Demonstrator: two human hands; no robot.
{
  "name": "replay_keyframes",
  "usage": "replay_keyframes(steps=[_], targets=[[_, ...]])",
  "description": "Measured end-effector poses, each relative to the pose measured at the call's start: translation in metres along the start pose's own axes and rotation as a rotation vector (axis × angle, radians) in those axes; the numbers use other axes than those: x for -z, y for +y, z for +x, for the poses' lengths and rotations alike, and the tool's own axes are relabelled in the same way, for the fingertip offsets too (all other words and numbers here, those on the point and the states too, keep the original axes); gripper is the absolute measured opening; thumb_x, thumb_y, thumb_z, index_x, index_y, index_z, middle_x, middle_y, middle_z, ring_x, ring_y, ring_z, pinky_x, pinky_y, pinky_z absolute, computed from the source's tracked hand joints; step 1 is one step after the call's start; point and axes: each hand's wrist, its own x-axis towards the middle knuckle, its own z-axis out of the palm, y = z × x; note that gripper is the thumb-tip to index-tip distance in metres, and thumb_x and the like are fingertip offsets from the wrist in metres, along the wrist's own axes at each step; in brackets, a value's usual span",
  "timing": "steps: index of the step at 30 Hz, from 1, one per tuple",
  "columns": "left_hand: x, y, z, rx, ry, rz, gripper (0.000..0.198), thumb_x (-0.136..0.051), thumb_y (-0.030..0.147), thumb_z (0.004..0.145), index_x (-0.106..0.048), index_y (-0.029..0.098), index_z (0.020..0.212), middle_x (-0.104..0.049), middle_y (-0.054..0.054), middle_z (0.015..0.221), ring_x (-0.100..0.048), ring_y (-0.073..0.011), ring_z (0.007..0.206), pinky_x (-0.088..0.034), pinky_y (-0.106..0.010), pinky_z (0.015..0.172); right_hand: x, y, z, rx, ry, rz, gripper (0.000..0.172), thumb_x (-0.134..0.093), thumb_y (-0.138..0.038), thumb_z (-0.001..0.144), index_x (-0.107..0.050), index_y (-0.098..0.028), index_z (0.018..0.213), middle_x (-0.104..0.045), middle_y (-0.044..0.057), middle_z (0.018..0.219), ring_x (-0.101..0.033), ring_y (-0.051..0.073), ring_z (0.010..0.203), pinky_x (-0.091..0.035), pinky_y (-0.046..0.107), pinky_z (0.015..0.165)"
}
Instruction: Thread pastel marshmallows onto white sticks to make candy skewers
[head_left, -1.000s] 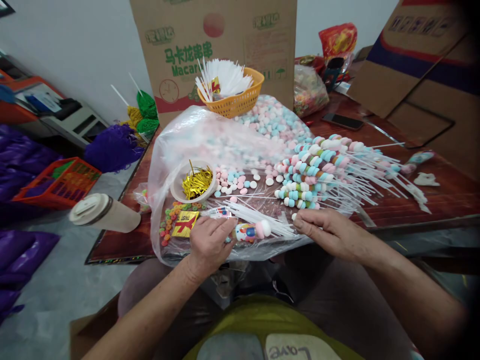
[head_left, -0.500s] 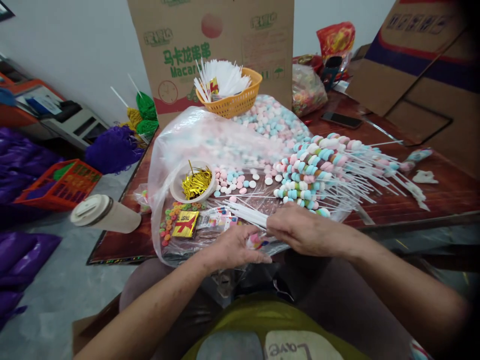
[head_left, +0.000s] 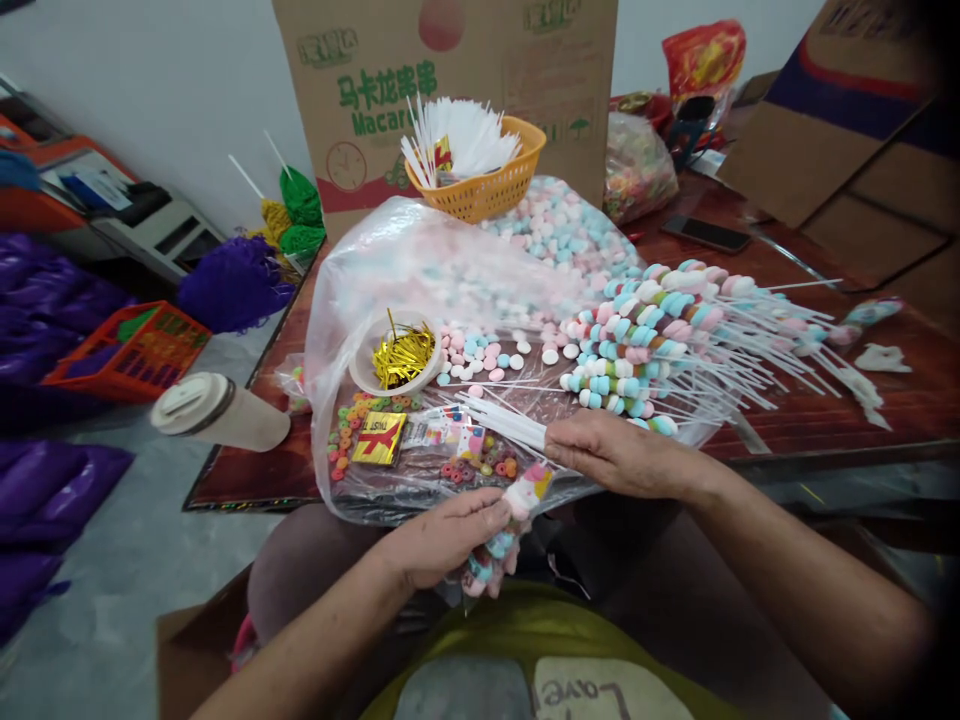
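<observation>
My left hand (head_left: 457,535), low in front of my lap, is closed on a wrapped marshmallow skewer pack (head_left: 499,545) with pink, blue and white pieces in a clear printed wrapper. My right hand (head_left: 607,452) is closed at the near ends of a bunch of white sticks (head_left: 502,415) lying over the table edge area. Right of them is a heap of marshmallow skewers (head_left: 645,330) with their sticks pointing right. Loose ring candies (head_left: 480,468), flat printed wrappers (head_left: 442,428) and a yellow twist-tie packet (head_left: 377,440) lie on the plastic sheet near my left hand.
A bowl of gold twist ties (head_left: 401,355) stands beside loose pastel marshmallows (head_left: 480,355) and a large clear bag (head_left: 375,250). Behind are an orange basket of white sticks (head_left: 495,190) and a cardboard box (head_left: 465,60). A lidded cup (head_left: 225,412) stands left, a phone (head_left: 705,233) right.
My left hand has moved down toward my lap with the wrapped skewer pack, now more fully visible. My right hand stays at the sticks. The view has shifted slightly.
</observation>
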Motion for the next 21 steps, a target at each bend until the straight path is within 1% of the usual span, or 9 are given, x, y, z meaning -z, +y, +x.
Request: replay_keyframes(steps=[3, 7, 12, 14, 15, 17, 19, 20, 21], targets=[[-0.008, -0.008, 0.007, -0.021, 0.066, -0.126, 0.036, -0.042, 0.053, 0.081, -0.045, 0.018, 0.087, -0.05, 0.004, 0.059, -0.045, -0.0055, 0.037, -0.027, -0.013, 0.027, -0.002, 0.0, 0.005, -0.008, -0.031, -0.052, 0.033, -0.031, -0.033, 0.091, -0.038, -0.017, 0.063, -0.039, -0.003, 0.059, -0.036, 0.009, 0.056, -0.025, 0.023, 0.055], [-0.01, -0.005, 0.008, -0.062, 0.117, -0.137, 0.033, -0.043, 0.052, 0.08, -0.043, 0.019, 0.082, -0.049, 0.005, 0.054, -0.041, -0.0055, 0.033, -0.024, -0.012, 0.024, -0.004, -0.002, 0.012, -0.011, -0.052, -0.091, 0.033, -0.032, -0.034, 0.09, -0.04, -0.017, 0.062, -0.038, -0.003, 0.056, -0.036, 0.009, 0.054, -0.024, 0.023, 0.054], [-0.021, -0.01, 0.012, -0.11, 0.224, -0.134, 0.03, -0.042, 0.047, 0.082, -0.039, 0.019, 0.07, -0.044, 0.007, 0.047, -0.036, -0.0041, 0.032, -0.027, -0.013, 0.03, -0.021, -0.008, 0.026, -0.023, -0.089, -0.07, 0.031, -0.036, -0.031, 0.088, -0.044, -0.017, 0.062, -0.037, -0.005, 0.053, -0.032, 0.008, 0.05, -0.022, 0.022, 0.051], [-0.024, -0.012, 0.013, -0.128, 0.286, -0.132, 0.032, -0.04, 0.046, 0.082, -0.038, 0.019, 0.066, -0.041, 0.008, 0.045, -0.035, -0.0045, 0.032, -0.027, -0.014, 0.032, -0.027, -0.008, 0.029, -0.007, -0.092, -0.001, 0.03, -0.036, -0.031, 0.088, -0.047, -0.017, 0.063, -0.038, -0.004, 0.054, -0.033, 0.008, 0.05, -0.024, 0.021, 0.051], [-0.025, -0.013, 0.014, -0.135, 0.335, -0.112, 0.032, -0.039, 0.046, 0.082, -0.038, 0.019, 0.066, -0.042, 0.007, 0.045, -0.036, -0.0049, 0.032, -0.026, -0.015, 0.033, -0.029, -0.007, 0.029, -0.013, -0.057, 0.052, 0.028, -0.037, -0.031, 0.087, -0.05, -0.017, 0.067, -0.042, -0.004, 0.057, -0.036, 0.008, 0.053, -0.026, 0.021, 0.052], [-0.022, -0.011, 0.014, -0.169, 0.463, -0.031, 0.031, -0.037, 0.046, 0.083, -0.041, 0.019, 0.069, -0.047, 0.006, 0.049, -0.04, -0.0063, 0.035, -0.029, -0.017, 0.036, -0.032, -0.007, 0.028, -0.076, 0.099, 0.197, 0.022, -0.039, -0.034, 0.087, -0.053, -0.017, 0.086, -0.05, -0.001, 0.068, -0.043, 0.01, 0.061, -0.032, 0.021, 0.057], [-0.017, -0.009, 0.015, -0.25, 0.58, 0.101, 0.031, -0.037, 0.046, 0.083, -0.044, 0.019, 0.07, -0.05, 0.004, 0.053, -0.045, -0.0082, 0.04, -0.034, -0.019, 0.042, -0.039, -0.009, 0.026, -0.183, 0.223, 0.358, 0.028, -0.044, -0.039, 0.084, -0.05, -0.017, 0.1, -0.051, -0.001, 0.073, -0.045, 0.011, 0.063, -0.035, 0.021, 0.056], [-0.014, -0.009, 0.017, -0.304, 0.631, 0.181, 0.031, -0.038, 0.045, 0.083, -0.045, 0.019, 0.069, -0.051, 0.003, 0.054, -0.047, -0.0091, 0.044, -0.036, -0.02, 0.045, -0.045, -0.011, 0.025, -0.227, 0.234, 0.426, 0.03, -0.047, -0.041, 0.082, -0.05, -0.017, 0.099, -0.05, -0.001, 0.071, -0.044, 0.01, 0.061, -0.035, 0.021, 0.054], [-0.012, -0.009, 0.018, -0.351, 0.668, 0.252, 0.032, -0.039, 0.046, 0.082, -0.045, 0.018, 0.067, -0.05, 0.003, 0.054, -0.047, -0.01, 0.047, -0.037, -0.022, 0.048, -0.052, -0.014, 0.024, -0.257, 0.221, 0.482, 0.028, -0.05, -0.043, 0.08, -0.051, -0.017, 0.092, -0.048, -0.003, 0.067, -0.043, 0.01, 0.058, -0.035, 0.02, 0.051]])
